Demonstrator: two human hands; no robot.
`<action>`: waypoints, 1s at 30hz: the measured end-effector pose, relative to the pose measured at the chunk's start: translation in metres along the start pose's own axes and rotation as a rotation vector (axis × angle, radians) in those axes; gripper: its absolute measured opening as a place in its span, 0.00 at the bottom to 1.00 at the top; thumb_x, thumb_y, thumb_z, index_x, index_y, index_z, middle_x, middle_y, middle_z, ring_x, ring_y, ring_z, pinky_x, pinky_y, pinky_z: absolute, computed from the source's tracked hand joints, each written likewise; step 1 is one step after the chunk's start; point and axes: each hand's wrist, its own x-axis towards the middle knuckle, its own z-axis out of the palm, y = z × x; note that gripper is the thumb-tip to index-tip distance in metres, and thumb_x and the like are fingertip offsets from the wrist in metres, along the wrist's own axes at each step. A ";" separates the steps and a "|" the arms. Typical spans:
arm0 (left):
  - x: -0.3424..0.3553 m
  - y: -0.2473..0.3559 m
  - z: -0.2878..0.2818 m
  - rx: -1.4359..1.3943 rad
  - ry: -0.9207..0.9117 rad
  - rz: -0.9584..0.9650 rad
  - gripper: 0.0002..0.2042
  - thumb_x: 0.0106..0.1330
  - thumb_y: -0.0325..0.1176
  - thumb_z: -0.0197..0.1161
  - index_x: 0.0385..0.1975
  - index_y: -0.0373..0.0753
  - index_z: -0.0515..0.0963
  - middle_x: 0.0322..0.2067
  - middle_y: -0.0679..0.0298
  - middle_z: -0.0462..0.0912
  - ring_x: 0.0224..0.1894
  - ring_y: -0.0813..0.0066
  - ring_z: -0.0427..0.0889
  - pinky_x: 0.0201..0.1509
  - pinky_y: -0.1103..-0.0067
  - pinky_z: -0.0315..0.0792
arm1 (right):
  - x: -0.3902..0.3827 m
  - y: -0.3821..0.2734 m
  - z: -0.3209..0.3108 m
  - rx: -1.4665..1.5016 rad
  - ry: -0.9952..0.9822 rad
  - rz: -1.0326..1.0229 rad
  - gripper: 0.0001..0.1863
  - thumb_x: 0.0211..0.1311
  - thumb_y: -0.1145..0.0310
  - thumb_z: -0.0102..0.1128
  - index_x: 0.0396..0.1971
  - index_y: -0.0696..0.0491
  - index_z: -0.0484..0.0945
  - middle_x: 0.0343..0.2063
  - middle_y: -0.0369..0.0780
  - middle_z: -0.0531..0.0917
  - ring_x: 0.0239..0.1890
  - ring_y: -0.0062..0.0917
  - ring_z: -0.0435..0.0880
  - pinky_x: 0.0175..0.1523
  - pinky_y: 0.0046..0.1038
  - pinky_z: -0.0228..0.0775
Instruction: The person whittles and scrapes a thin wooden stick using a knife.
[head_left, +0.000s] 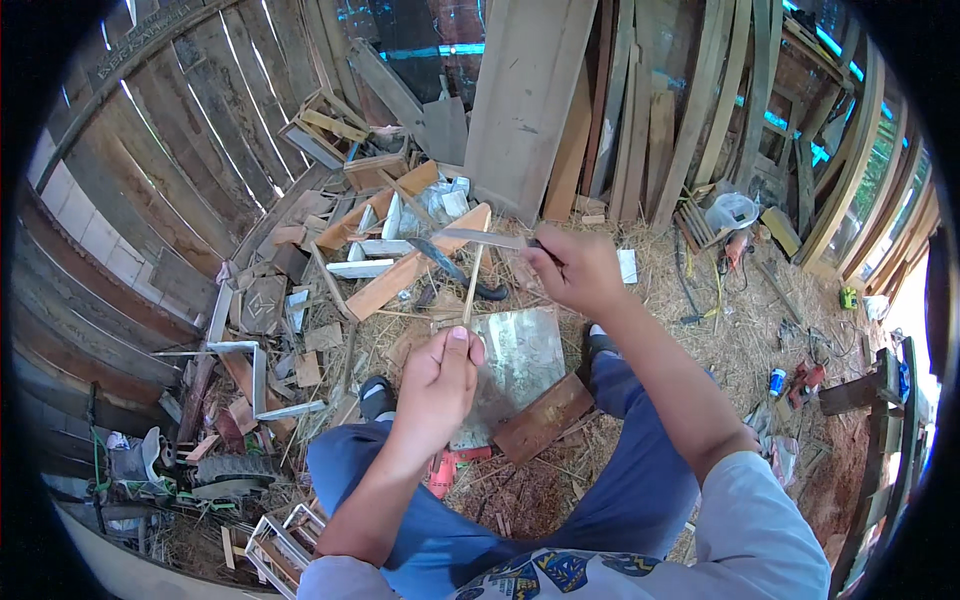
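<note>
Stick [471, 292] in LH [440, 374], jutting fwd, knife [497, 239] in RH [583, 268]

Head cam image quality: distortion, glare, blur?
Head view: black corners, plank wall bowed by the fisheye; head view: daylight blown out at the right edge, bright slits between the planks; head view: knife and thin stick readable, no obvious blur; head view: pale patch on the floor board, glare or stain, cannot tell.
</note>
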 end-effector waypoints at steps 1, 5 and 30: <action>0.001 -0.001 0.000 -0.006 -0.001 0.006 0.18 0.85 0.42 0.41 0.32 0.40 0.70 0.14 0.79 0.57 0.12 0.90 0.52 0.14 0.84 0.47 | 0.004 0.007 -0.001 -0.064 -0.013 0.022 0.15 0.67 0.59 0.63 0.26 0.53 0.74 0.19 0.45 0.76 0.22 0.45 0.79 0.26 0.40 0.68; 0.002 0.001 -0.005 -0.068 -0.011 -0.024 0.18 0.85 0.43 0.41 0.32 0.41 0.69 0.15 0.79 0.57 0.11 0.90 0.51 0.13 0.84 0.46 | -0.008 -0.014 0.014 0.062 0.047 0.095 0.14 0.68 0.61 0.62 0.26 0.53 0.74 0.18 0.45 0.76 0.22 0.45 0.80 0.27 0.41 0.69; 0.015 -0.001 -0.027 -0.239 -0.149 -0.124 0.12 0.84 0.45 0.43 0.40 0.46 0.67 0.19 0.77 0.55 0.15 0.89 0.49 0.15 0.85 0.45 | -0.017 -0.017 0.013 0.186 -0.065 0.184 0.13 0.71 0.59 0.59 0.32 0.54 0.77 0.22 0.47 0.79 0.24 0.46 0.81 0.30 0.42 0.71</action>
